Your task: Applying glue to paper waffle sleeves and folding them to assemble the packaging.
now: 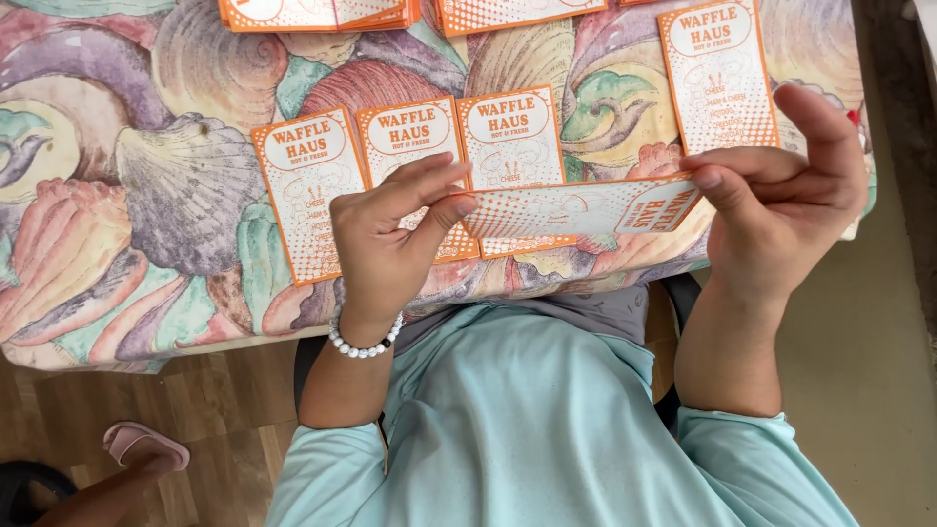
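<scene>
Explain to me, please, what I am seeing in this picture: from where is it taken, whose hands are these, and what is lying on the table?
The picture comes from a camera worn on a person's head, looking down at their own lap and hands. There is no machine here, only two bare hands.

The left hand, with a white bead bracelet on its wrist, and the right hand hold one orange and white paper sleeve between them, turned sideways, each hand pinching one end.

In front is a table under a cloth with a seashell pattern. On it lie four more flat sleeves, three in a row and one to the right, and stacks of them at the far edge.

At the lower left, a foot in a pink sandal rests on the wooden floor.
</scene>
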